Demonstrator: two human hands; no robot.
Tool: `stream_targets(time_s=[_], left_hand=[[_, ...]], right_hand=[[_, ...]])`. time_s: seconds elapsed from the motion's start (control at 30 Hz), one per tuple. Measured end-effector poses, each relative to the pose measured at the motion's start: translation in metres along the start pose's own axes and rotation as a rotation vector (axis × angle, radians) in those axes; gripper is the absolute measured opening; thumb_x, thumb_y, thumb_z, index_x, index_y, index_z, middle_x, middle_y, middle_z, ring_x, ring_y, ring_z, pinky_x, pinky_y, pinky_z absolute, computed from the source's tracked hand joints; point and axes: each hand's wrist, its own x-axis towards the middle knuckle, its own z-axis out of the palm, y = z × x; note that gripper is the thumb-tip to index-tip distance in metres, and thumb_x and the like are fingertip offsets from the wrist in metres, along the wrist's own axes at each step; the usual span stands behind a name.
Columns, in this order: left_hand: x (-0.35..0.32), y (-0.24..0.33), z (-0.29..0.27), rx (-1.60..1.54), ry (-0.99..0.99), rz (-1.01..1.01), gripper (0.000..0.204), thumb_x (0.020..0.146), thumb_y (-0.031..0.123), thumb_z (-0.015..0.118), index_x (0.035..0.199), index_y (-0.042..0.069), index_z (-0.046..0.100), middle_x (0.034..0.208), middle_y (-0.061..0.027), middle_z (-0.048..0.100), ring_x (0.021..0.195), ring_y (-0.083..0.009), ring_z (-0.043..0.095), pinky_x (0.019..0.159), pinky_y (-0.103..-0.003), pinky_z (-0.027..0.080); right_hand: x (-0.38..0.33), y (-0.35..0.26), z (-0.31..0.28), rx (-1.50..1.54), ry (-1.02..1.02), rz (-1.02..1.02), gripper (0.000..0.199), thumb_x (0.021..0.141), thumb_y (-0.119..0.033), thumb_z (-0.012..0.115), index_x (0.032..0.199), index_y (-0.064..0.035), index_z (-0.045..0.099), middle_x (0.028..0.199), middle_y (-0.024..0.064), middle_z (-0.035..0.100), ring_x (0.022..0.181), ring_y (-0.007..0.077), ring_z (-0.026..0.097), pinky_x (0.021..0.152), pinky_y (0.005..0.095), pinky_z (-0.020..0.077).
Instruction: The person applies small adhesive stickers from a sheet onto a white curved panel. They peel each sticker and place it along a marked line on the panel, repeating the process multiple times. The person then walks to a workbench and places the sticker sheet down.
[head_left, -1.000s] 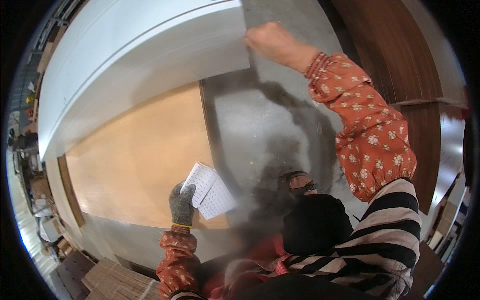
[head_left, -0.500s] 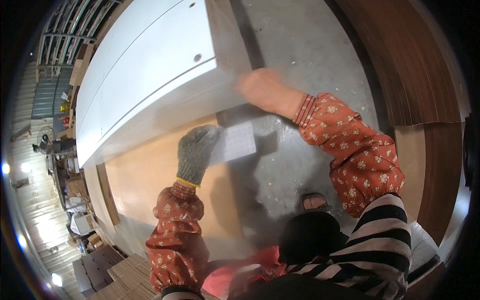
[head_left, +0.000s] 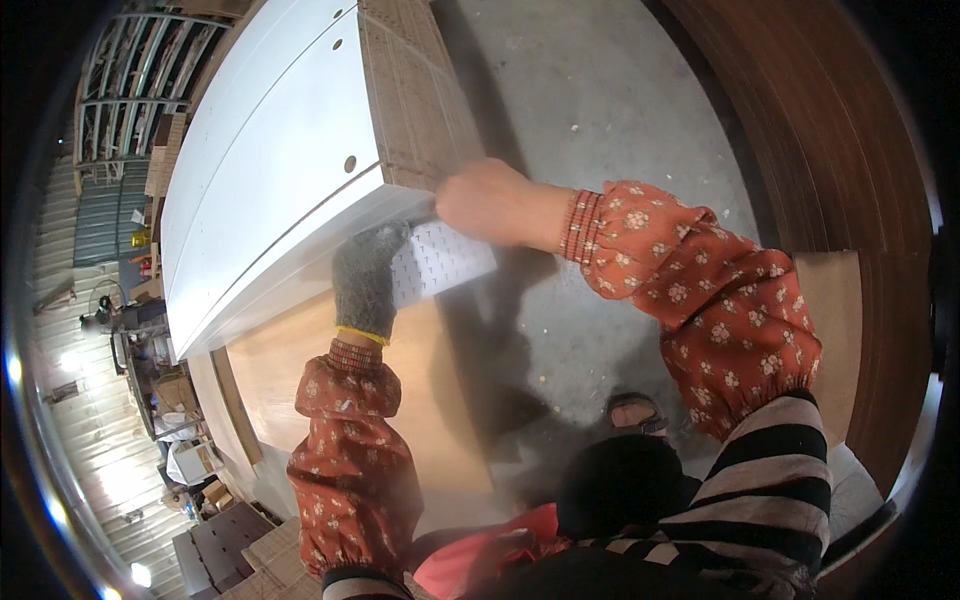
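My left hand point(head_left: 368, 275), in a grey knit glove with a yellow cuff edge, grips a white sheet point(head_left: 438, 264) with rows of small dark marks, possibly a sticker sheet. The sheet sticks out to the right, below the front side of a stack of white panels point(head_left: 285, 130). My bare right hand point(head_left: 490, 203) is at the stack's near right corner, just above the sheet. Its fingers are curled together, slightly blurred and partly hidden; whatever they hold is too small to make out. Round holes show in the top panel, beside a brown end face point(head_left: 415, 95).
A tan board point(head_left: 350, 390) lies low below the stack. Dark brown stacked boards point(head_left: 800, 120) stand along the right, across a strip of grey concrete floor point(head_left: 600, 130). Metal racks point(head_left: 140, 100) and workshop clutter line the far left. My sandalled foot point(head_left: 635, 412) shows below.
My right hand has come left and slightly down toward the sheet, its fingers now curled. My left hand and the sheet have shifted slightly left and up. The view has shifted too.
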Motion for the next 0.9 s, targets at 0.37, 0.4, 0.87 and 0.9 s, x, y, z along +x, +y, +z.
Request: stream_targets(time_s=[0.37,0.4,0.87,0.9], left_hand=[[-0.048,0.016,-0.017,0.069,-0.016,0.042,0.030,0.079,0.006,0.052,0.107,0.010,0.062,0.099,-0.0078,0.063,0.093,-0.0256,0.059,0.079,-0.037,0.049],[-0.082,0.011,-0.007,0.085,-0.060,-0.001,0.029,0.081,0.010,0.053,0.108,0.011,0.061,0.099,-0.0085,0.063,0.091,-0.0260,0.060,0.075,-0.037,0.050],[-0.225,0.056,0.021,-0.264,-0.112,-0.295,0.025,0.083,0.012,0.051,0.105,0.008,0.064,0.101,-0.0091,0.065,0.090,-0.0272,0.061,0.079,-0.036,0.049],[-0.223,0.058,0.021,-0.298,-0.119,-0.304,0.026,0.083,0.013,0.051,0.105,0.008,0.063,0.101,-0.0086,0.065,0.090,-0.0274,0.061,0.078,-0.036,0.049]], right_hand=[[-0.026,-0.003,0.026,0.481,0.300,0.491,0.023,0.085,-0.022,0.060,0.084,0.0003,0.060,0.069,0.0162,0.061,0.063,0.0283,0.063,0.057,0.0366,0.0484],[-0.029,-0.009,0.029,0.616,0.331,0.581,0.023,0.085,-0.023,0.062,0.085,0.0004,0.059,0.067,0.0158,0.060,0.061,0.0268,0.062,0.055,0.0355,0.0477],[-0.013,0.012,0.010,0.297,0.336,0.396,0.028,0.083,-0.026,0.065,0.078,0.0003,0.058,0.060,0.0149,0.057,0.053,0.0286,0.057,0.052,0.0350,0.0457],[-0.011,0.015,0.010,0.259,0.335,0.399,0.028,0.083,-0.027,0.065,0.077,0.0003,0.058,0.060,0.0150,0.057,0.054,0.0293,0.057,0.053,0.0354,0.0458]])
